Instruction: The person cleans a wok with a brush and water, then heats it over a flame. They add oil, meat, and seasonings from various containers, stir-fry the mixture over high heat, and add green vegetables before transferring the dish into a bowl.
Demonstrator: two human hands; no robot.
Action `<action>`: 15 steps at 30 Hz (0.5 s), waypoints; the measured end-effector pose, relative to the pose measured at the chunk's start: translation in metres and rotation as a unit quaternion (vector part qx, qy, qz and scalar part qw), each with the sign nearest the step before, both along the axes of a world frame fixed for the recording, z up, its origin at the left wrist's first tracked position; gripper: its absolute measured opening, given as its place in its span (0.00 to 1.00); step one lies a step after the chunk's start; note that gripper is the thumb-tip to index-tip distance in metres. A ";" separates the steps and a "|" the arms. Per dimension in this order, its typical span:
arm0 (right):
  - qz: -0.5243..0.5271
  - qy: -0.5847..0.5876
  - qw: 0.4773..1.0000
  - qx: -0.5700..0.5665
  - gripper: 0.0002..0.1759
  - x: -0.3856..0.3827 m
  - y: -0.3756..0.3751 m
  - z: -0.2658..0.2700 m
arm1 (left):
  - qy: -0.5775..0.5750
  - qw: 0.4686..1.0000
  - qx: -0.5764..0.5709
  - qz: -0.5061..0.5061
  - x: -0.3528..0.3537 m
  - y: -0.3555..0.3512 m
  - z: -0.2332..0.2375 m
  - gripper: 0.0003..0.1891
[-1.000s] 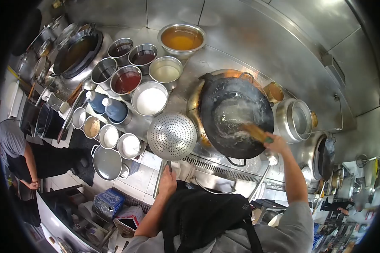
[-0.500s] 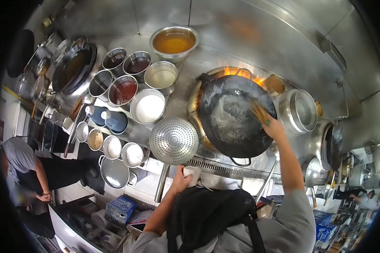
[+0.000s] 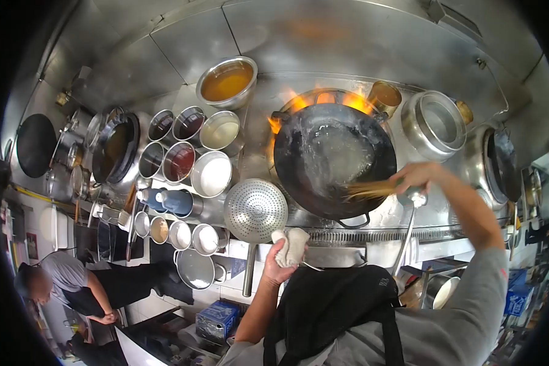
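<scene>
A large black wok (image 3: 305, 183) with whitish liquid in its middle sits over a burner, with orange flames (image 3: 354, 102) behind its far rim. My right hand (image 3: 416, 177) is closed on the end of a bamboo brush (image 3: 372, 190), whose bristles reach over the near right part of the wok. My left hand (image 3: 276, 262) grips a folded white cloth (image 3: 291, 247) at the counter's front edge. Just beyond the cloth lies a perforated metal strainer (image 3: 255, 210), its handle pointing toward me.
Left of the wok stand a bowl of amber liquid (image 3: 227, 82), several metal containers including one with red sauce (image 3: 179, 162), and blue bottles (image 3: 175, 202). Stacked metal pots (image 3: 434, 124) are at the right. Another person (image 3: 73, 274) stands at the far left.
My right hand and the brush have moved toward the near right side of the wok. The cloth in my left hand shows more fully. The whole view has shifted.
</scene>
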State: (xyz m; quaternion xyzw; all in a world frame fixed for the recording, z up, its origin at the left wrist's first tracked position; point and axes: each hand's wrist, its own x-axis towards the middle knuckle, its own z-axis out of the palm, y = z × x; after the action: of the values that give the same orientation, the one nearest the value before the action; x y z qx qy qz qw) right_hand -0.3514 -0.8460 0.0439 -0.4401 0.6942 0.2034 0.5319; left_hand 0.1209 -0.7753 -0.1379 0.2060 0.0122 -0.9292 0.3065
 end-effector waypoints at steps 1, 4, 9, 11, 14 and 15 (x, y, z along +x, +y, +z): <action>0.024 0.059 0.998 -0.025 0.35 -0.014 -0.020 0.014 | -0.050 0.999 -0.005 -0.009 -0.012 0.001 0.015 0.31; 0.150 0.152 0.930 -0.300 0.25 -0.022 -0.067 -0.044 | -0.121 0.993 -0.012 -0.013 -0.056 0.012 0.036 0.31; 0.014 0.136 0.913 -0.383 0.32 0.126 -0.044 -0.145 | -0.086 0.990 -0.103 -0.046 -0.156 0.025 0.012 0.23; 0.021 0.105 0.917 -0.384 0.34 0.132 -0.019 -0.143 | -0.155 0.984 -0.084 -0.015 -0.195 0.018 0.012 0.13; 0.096 0.050 0.939 -0.328 0.33 0.086 0.016 -0.100 | -0.281 0.958 -0.063 0.004 -0.204 0.008 -0.001 0.10; 0.139 0.050 0.933 -0.328 0.34 0.055 0.020 -0.094 | -0.323 0.944 -0.061 0.021 -0.201 0.005 -0.006 0.10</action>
State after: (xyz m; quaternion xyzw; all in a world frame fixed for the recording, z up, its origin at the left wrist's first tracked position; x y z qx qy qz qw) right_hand -0.2967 -0.8258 -0.0500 -0.6714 0.6799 0.0586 0.2889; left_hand -0.0800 -0.7699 -0.1443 0.4758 -0.1404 -0.8049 0.3256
